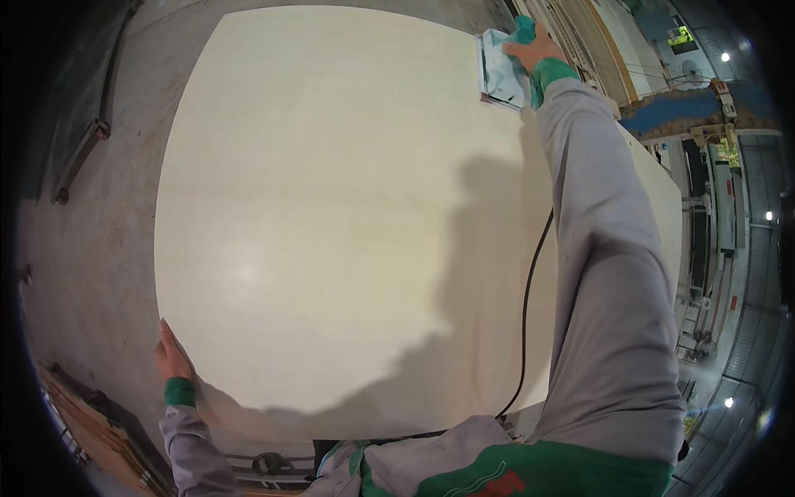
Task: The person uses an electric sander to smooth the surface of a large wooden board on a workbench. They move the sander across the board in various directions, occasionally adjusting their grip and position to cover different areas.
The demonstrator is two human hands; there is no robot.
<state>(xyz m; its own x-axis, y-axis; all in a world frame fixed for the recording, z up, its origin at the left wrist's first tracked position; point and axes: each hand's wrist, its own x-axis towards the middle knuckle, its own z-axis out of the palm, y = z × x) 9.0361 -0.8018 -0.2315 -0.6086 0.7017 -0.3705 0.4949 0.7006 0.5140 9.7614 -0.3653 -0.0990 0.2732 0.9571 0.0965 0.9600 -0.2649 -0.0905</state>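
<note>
A large pale, smooth board [331, 207] fills most of the view. My right arm is stretched to its far right, where my right hand [530, 51] is closed around the green top of an electric sander [503, 73]. The sander has a wide rectangular base and a body that looks wrapped in whitish plastic, and it rests on the board close to the far edge. At the near left my left hand [171, 358] grips the board's left edge. One digit points forward along that edge; its other fingers are mostly hidden.
A black cord [525, 331] runs over the board beside my right forearm to the near edge. Concrete floor [99, 240] lies to the left, with a metal frame [83, 161] on it. Stacked sheets [99, 422] stand at the lower left, long boards [588, 41] beyond the far right.
</note>
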